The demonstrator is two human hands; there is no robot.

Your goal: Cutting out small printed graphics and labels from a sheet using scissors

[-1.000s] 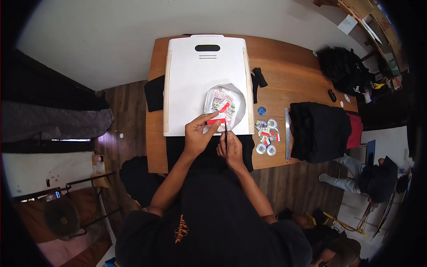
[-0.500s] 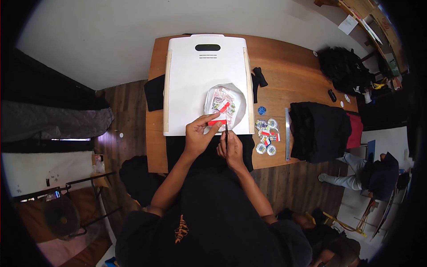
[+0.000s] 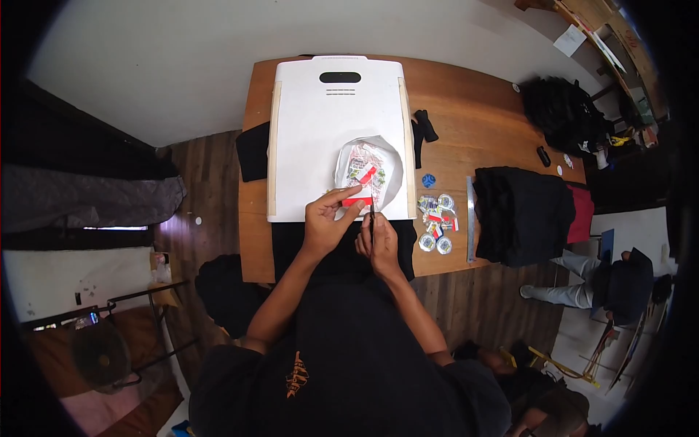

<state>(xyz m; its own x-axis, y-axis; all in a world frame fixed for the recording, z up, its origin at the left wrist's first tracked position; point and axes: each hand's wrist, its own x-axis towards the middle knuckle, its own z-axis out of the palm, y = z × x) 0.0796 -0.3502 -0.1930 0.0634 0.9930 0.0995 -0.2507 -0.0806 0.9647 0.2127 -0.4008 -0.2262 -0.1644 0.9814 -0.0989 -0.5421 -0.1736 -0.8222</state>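
Note:
My left hand (image 3: 326,222) pinches a small red-and-white printed piece (image 3: 355,202) between thumb and fingers. From the right, my right hand (image 3: 378,242) grips a slim dark pointed tool (image 3: 372,210); its exact kind is too small to tell. The tool's tip reaches the right edge of the printed piece. Beneath both lies a crumpled white sheet (image 3: 393,162) with its rim curled up, and small printed scraps with red and green on them rest in it. The sheet sits on the near end of a large white board (image 3: 313,138) with a dark handle slot.
Several round printed stickers (image 3: 445,245) and a blue disc (image 3: 429,180) lie right of the board on the wooden table (image 3: 477,109). Beyond them are a metal ruler (image 3: 471,218) and a stack of black cloth (image 3: 517,218). A person (image 3: 619,288) stands at far right.
Both hands stay in nearly the same place, with only a slight shift of the fingers and tool at the printed piece. The person at far right has moved slightly.

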